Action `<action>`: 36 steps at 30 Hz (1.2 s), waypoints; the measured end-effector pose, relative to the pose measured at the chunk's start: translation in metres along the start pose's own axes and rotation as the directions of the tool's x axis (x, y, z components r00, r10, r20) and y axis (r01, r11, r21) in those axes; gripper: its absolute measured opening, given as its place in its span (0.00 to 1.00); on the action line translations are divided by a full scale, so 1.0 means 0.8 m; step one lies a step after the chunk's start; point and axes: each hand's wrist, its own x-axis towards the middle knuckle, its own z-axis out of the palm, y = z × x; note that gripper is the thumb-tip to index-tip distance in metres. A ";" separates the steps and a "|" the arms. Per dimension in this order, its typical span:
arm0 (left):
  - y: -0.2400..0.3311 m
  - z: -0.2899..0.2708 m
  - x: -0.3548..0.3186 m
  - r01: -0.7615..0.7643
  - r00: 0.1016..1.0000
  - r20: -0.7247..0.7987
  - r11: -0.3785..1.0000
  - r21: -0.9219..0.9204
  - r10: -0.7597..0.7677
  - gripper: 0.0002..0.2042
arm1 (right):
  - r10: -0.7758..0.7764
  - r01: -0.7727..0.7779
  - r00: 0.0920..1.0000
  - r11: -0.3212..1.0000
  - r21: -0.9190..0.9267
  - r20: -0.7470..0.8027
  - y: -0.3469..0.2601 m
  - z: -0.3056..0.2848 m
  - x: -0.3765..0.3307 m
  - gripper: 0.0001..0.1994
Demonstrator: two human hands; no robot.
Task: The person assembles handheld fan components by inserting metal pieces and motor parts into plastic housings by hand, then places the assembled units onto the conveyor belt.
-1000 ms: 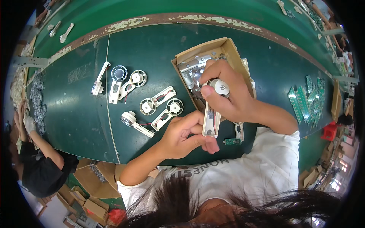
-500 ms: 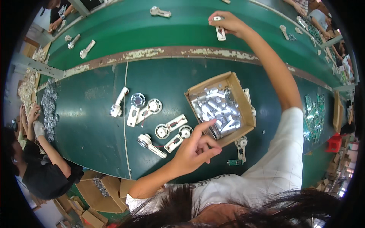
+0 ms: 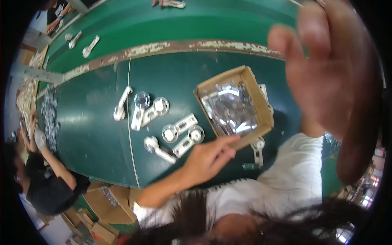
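Observation:
My right hand (image 3: 322, 77) is raised large and blurred at the upper right. Its thumb and a finger stand apart, and nothing shows between them. My left hand (image 3: 210, 161) is at the near edge of an open cardboard box (image 3: 265, 108), fingers stretched toward its front wall; whether they touch it I cannot tell. Shiny silver pieces (image 3: 230, 108), blurred, fill the box. Left of it lie several white plastic housings with a round end and a long arm, among them a pair of housings (image 3: 179, 126) nearest the hand and a tilted housing (image 3: 159, 150).
Beyond the table's worn rail (image 3: 147, 48) runs a green belt (image 3: 134, 24) with more white housings. Another white piece with a green circuit board (image 3: 250, 166) lies right of my left hand. A co-worker in black (image 3: 49, 179) sits at the left beside a silver heap (image 3: 50, 108).
My right hand has come back from over the belt toward me, and the white housing it held no longer shows in it. My left hand's fingers have straightened near the box.

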 end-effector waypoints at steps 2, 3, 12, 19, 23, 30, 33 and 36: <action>-0.007 -0.002 0.007 0.066 0.997 -0.031 0.997 -0.026 -0.067 0.14 | 0.007 -0.008 0.999 1.000 0.010 0.040 -0.024 -0.013 -0.022 0.13; 0.001 0.002 0.006 0.122 0.992 0.048 0.992 -0.029 -0.120 0.14 | 0.011 -0.011 1.000 0.998 -0.056 -0.006 -0.014 0.019 -0.010 0.13; 0.005 0.013 -0.002 -0.094 0.996 0.016 0.988 0.124 0.093 0.11 | 0.130 -0.136 0.990 0.982 -0.132 -0.054 -0.046 0.032 -0.042 0.11; 0.012 0.015 0.001 -0.116 0.992 0.052 0.991 0.067 0.112 0.10 | 0.192 -0.207 0.978 0.950 -0.235 -0.085 -0.061 0.059 -0.025 0.09; 0.011 0.019 0.001 -0.139 0.990 0.047 0.988 0.074 0.135 0.10 | 0.231 -0.245 0.970 0.931 -0.272 -0.081 -0.061 0.074 -0.023 0.09; 0.010 0.020 0.001 -0.197 0.979 0.069 0.977 0.088 0.191 0.09 | 0.318 -0.329 0.944 0.889 -0.318 -0.087 -0.076 0.123 -0.057 0.09; 0.002 0.014 -0.006 -0.190 0.981 0.050 0.974 0.126 0.186 0.09 | 0.368 -0.367 0.928 0.873 -0.321 -0.059 -0.098 0.108 -0.098 0.10; 0.003 0.017 -0.010 -0.172 0.984 0.060 0.977 0.128 0.166 0.09 | 0.409 -0.403 0.911 0.854 -0.328 -0.056 -0.134 0.106 -0.131 0.10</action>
